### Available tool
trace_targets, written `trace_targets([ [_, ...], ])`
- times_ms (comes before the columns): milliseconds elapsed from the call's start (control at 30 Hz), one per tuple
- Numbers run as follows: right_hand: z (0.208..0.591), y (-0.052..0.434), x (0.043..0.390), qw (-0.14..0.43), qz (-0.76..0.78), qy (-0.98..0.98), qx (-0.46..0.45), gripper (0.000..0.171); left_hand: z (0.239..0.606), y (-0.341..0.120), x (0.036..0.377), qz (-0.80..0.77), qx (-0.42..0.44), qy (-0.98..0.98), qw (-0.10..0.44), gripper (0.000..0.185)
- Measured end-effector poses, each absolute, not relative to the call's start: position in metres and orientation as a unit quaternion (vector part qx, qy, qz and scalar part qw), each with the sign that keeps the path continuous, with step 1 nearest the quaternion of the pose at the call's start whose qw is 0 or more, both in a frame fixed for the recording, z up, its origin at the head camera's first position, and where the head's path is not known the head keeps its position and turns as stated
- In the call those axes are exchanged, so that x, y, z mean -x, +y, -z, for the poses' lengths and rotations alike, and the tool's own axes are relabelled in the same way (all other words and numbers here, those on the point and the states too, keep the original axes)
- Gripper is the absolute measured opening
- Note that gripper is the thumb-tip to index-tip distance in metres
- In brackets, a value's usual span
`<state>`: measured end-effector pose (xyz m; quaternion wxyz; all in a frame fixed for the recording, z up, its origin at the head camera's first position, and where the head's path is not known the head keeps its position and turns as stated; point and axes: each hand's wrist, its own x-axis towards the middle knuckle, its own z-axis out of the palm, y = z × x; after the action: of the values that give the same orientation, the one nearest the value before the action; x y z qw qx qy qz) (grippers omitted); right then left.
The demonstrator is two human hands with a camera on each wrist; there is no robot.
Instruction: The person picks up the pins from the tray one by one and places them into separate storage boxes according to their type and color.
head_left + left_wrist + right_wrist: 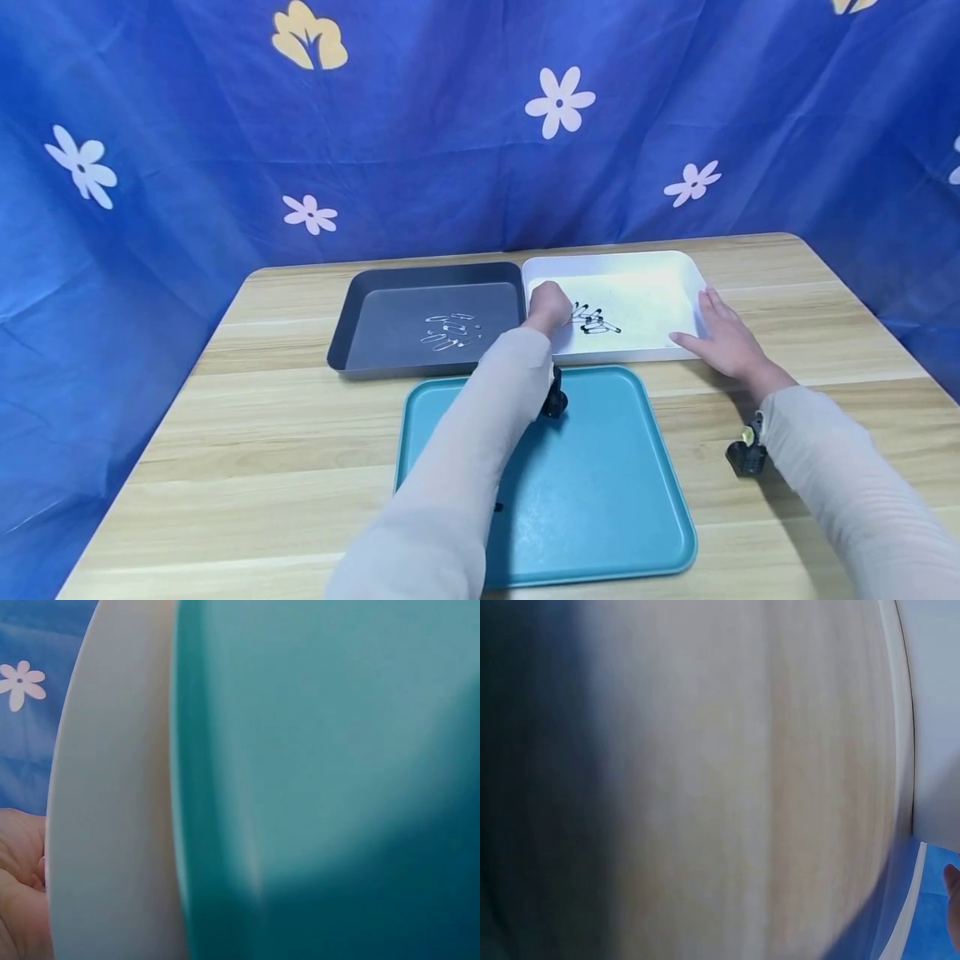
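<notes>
In the head view my left hand (550,307) is over the left end of the white tray (615,358), its fingers bent downward and their tips hidden behind the back of the hand. Beside it lie several black safety pins (596,321). Whether the fingers pinch a pin cannot be seen; in the left wrist view, part of that hand (22,892) shows behind the tray wall. My right hand (727,337) rests at the white tray's right edge, fingers extended along the rim, thumb over the front corner.
A dark grey tray (375,333) with several silver safety pins (450,332) adjoins the white one on the left. Nearer stands a teal tray (592,500); a small black item (498,507) on it is partly covered by the left sleeve. A blue flowered curtain (450,167) hangs behind the wooden table (247,433).
</notes>
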<state>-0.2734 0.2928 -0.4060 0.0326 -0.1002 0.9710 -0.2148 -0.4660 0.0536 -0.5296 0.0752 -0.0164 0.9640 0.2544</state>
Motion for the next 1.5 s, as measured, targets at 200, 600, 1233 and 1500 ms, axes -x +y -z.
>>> trace_targets([
  [200, 0.406, 0.292, 0.274, 0.031, 0.219, 0.971, 0.096, 0.091, 0.440, 0.045, 0.391, -0.246, 0.018, 0.964, 0.101, 0.010],
  [600, 0.404, 0.289, 0.276, 0.028, 0.219, 0.970, 0.105, 0.091, 0.360, 0.015, 0.311, -0.298, -0.087, 0.945, 0.099, 0.037],
  [1233, 0.404, 0.294, 0.273, 0.036, 0.212, 0.972, 0.097, 0.092, 0.340, -0.042, 0.233, -0.343, -0.179, 0.902, 0.190, 0.015],
  [1500, 0.403, 0.293, 0.272, 0.031, 0.198, 0.974, 0.110, 0.090, 0.340, -0.071, 0.204, -0.327, -0.223, 0.894, 0.212, 0.013],
])
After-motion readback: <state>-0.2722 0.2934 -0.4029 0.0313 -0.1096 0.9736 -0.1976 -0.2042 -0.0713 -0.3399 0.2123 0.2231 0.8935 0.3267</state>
